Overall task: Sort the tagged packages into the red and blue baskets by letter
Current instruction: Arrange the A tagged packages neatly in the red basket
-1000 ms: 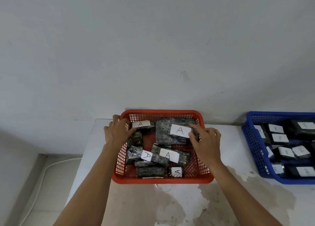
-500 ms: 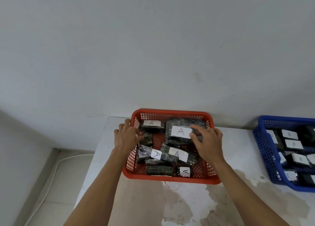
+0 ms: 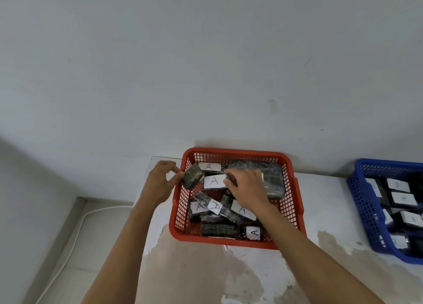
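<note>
The red basket (image 3: pixel 290 214) stands against the wall and holds several dark wrapped packages with white tags marked A. My left hand (image 3: pixel 160 182) pinches a small dark package (image 3: pixel 191 177) lifted at the basket's left rim, its tag not visible. My right hand (image 3: pixel 246 189) is inside the basket, fingers closed on the right end of an A-tagged package (image 3: pixel 214 182) held above the others. A larger dark package (image 3: pixel 271 177) lies at the back right of the basket. The blue basket (image 3: pixel 364 214) at the right edge holds several dark packages with white tags.
The table (image 3: pixel 206 274) is white with brownish stains in front of the red basket. Its left edge drops to a tiled floor with a white cable (image 3: pixel 75 237). A grey wall runs directly behind both baskets.
My left hand has picked a small package up off the left side of the red basket. My right hand moved left from the large package and now grips an A-tagged one. The view shifted left.
</note>
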Available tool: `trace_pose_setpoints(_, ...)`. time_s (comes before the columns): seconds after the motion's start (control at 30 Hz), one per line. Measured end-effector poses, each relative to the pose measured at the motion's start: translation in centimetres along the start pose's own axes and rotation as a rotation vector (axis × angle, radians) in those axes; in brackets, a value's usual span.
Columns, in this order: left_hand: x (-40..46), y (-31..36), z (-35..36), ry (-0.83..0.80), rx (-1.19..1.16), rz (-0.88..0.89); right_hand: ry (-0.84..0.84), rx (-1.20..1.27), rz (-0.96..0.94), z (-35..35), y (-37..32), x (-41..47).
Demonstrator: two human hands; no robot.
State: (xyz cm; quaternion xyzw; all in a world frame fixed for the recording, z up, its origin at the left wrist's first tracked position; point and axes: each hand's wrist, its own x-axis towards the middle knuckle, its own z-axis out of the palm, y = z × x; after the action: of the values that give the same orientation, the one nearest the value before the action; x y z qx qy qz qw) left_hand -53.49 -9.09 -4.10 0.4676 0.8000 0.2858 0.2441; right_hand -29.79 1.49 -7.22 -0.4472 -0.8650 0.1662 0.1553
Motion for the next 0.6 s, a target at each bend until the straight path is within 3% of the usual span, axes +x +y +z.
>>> trace_pose_setpoints(0.1,-0.7,-0.4,0.0,-0.028,-0.258,-0.116,-0.017,-0.071,-0.049,0.8,-1.2,0.9)
trace_pose_setpoints(0.23,-1.4,-0.9,-0.3,-0.034,-0.427,-0.18,-0.054,-0.126,-0.123,1.7,-1.9,1.4)
trace_pose_setpoints(0.43,-1.2,-1.1,-0.5,-0.105,-0.371,-0.188,-0.121,-0.397,-0.137,3.0,-1.7,0.6)
trace_pose_setpoints(0.6,-1.1,-1.2,0.0,-0.121,-0.279,-0.165,0.036,-0.285,0.028,1.9,-0.2,-0.7)
